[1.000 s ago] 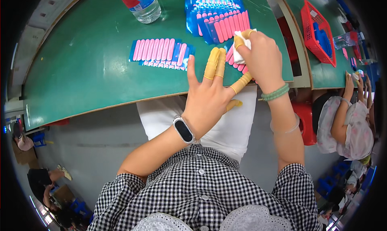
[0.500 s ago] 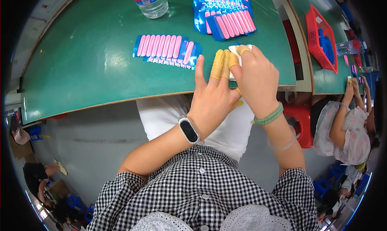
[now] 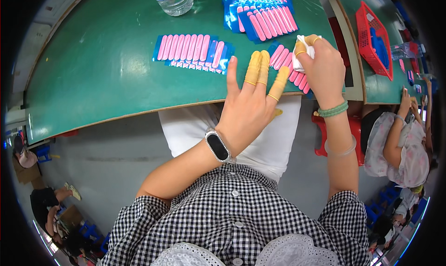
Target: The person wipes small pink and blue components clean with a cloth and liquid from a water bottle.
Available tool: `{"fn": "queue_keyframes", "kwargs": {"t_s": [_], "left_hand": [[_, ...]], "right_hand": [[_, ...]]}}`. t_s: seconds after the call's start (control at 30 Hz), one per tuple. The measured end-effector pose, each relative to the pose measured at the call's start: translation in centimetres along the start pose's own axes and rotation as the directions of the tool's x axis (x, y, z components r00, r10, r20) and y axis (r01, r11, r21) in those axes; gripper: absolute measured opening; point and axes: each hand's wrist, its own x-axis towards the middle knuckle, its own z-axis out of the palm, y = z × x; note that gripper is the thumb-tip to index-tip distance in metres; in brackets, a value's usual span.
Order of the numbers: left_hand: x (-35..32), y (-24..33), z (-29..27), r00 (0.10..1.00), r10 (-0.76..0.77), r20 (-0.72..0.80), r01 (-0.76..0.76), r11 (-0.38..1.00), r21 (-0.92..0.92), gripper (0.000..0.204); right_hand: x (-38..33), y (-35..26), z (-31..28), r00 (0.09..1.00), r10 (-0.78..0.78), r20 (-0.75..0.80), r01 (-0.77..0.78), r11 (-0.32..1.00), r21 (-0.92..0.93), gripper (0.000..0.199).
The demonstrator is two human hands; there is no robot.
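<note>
A checked shirt (image 3: 223, 210) with woven texture and white trousers (image 3: 260, 145) lay closest. The left hand (image 3: 247, 109) was spread and held nothing, its back upward; wrinkled yellow rubber finger covers (image 3: 252, 73) sheathed all but its little finger. A dark, oval wristband (image 3: 217, 146) with a beaded rim circled that wrist. The right hand (image 3: 326, 71), apart from the left, pinched a soft, folded white cloth (image 3: 297, 65) against the near sheet (image 3: 280, 58), whose slim, round-ended pink strips sat on blue film by the table's front edge. A bracelet (image 3: 333, 110) of green beads ringed the right wrist. Whether the left fingertips touched the tabletop could not be told.

Beyond the left little finger lay a glossy second sheet (image 3: 186, 48), its pink strips in a row. Farther back stood a shiny, fanned stack (image 3: 258, 6) of such sheets and a clear plastic bottle (image 3: 174, 6). The smooth green table (image 3: 102, 71) reached widely leftward, giving room sideways; rightward, its edge ran close by the right hand. Past that edge, a red mesh basket (image 3: 367, 48) rested on another table (image 3: 378, 92).
</note>
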Motion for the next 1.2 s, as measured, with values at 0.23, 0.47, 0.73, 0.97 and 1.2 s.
{"fn": "queue_keyframes", "kwargs": {"t_s": [0.23, 0.47, 0.73, 0.97, 1.2], "left_hand": [[-0.4, -0.4, 0.1, 0.999, 0.033, -0.026, -0.031, 0.997, 0.071, 0.086], [0.0, -0.2, -0.1, 1.0, 0.021, -0.01, -0.021, 0.999, 0.025, 0.079], [-0.2, -0.3, 0.3, 1.0, 0.025, -0.017, -0.024, 0.997, 0.078, 0.077], [0.2, 0.0, 0.4, 0.999, 0.029, -0.036, -0.025, 0.996, 0.09, 0.078], [-0.2, -0.4, 0.6, 0.996, 0.003, -0.092, -0.001, 1.0, 0.031, 0.075]], "right_hand": [[-3.7, -1.0, -1.5, 0.996, -0.069, 0.049, 0.062, 0.991, 0.122, 0.029], [-2.5, 1.5, -1.3, 0.999, 0.044, -0.014, -0.044, 0.999, 0.001, 0.025], [-5.6, -0.6, -2.2, 0.999, -0.045, 0.007, 0.043, 0.984, 0.174, 0.026], [-4.5, 1.1, -2.6, 0.996, 0.088, -0.001, -0.088, 0.996, 0.018, 0.027], [-9.7, -2.4, -2.6, 0.996, 0.085, 0.01, -0.084, 0.952, 0.293, 0.027]]}}
